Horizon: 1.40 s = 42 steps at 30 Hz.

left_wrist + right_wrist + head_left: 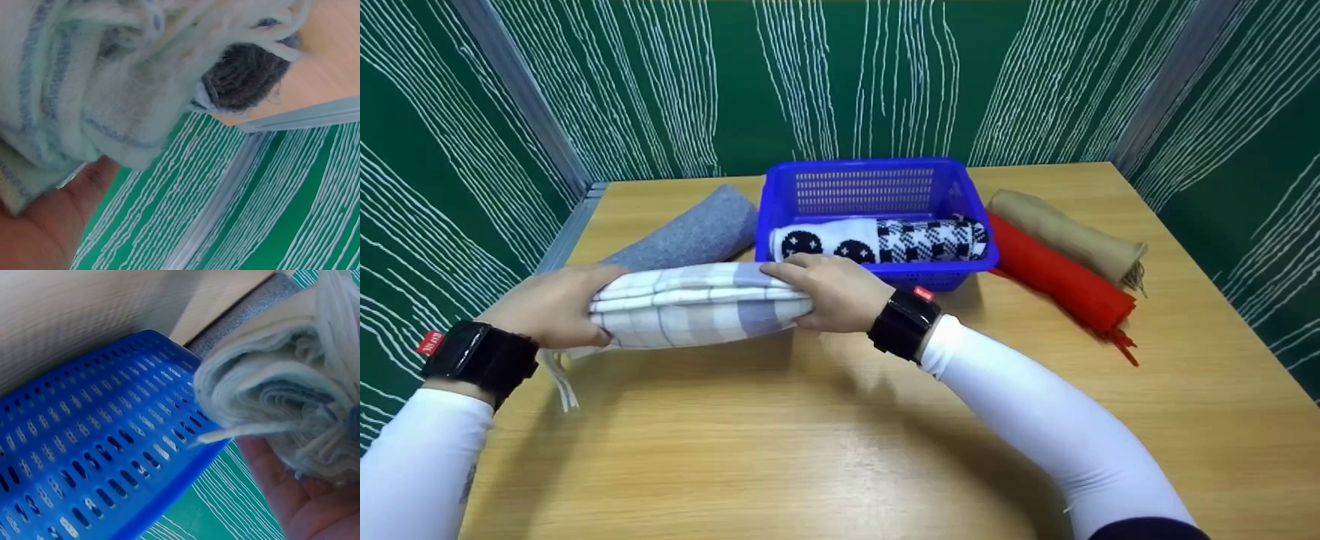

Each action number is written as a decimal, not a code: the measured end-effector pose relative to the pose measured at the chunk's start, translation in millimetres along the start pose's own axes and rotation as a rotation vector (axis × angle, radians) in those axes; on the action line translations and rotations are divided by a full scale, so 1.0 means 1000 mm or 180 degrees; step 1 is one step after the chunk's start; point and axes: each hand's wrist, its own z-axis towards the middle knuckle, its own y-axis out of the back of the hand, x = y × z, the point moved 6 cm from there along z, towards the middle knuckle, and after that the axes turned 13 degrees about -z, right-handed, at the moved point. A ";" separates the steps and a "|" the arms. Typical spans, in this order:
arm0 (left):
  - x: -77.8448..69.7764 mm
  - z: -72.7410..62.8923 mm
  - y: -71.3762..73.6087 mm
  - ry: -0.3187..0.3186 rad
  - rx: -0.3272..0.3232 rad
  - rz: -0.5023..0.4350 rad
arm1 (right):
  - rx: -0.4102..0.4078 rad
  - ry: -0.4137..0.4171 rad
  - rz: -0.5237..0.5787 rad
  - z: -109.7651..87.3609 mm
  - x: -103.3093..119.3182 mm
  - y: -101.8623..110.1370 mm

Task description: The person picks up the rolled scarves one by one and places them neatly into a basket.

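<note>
Both hands hold a rolled white scarf point(697, 307) with grey-blue checks above the table, one at each end. My left hand point(556, 306) grips its left end, where a fringe hangs down. At the right end, the fingers and thumb of my right hand point(840, 291) clasp the roll close to the basket's front rim. The right wrist view shows the coiled end of the scarf point(281, 388) against the palm. Inside the blue plastic basket point(877, 166) lies a rolled black-and-white patterned scarf point(877, 241), along its front side.
Left of the basket lies a rolled grey scarf point(690, 232), partly behind the held roll. A red scarf point(1057, 277) and a tan scarf point(1069, 236) lie to the right on the wooden table point(840, 450). Green walls with white lines enclose the back and sides.
</note>
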 end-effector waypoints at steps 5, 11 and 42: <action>-0.002 0.001 0.002 0.0013 -0.0005 -0.0014 | -0.0018 -0.0030 -0.0006 0.000 -0.002 0.003; -0.004 0.003 0.002 -0.0011 -0.0001 -0.0032 | -0.0036 -0.0043 -0.0007 -0.001 -0.003 0.004; -0.025 0.012 0.010 -0.0097 -0.0033 -0.0007 | -0.0335 -0.0068 0.0031 -0.012 -0.015 0.022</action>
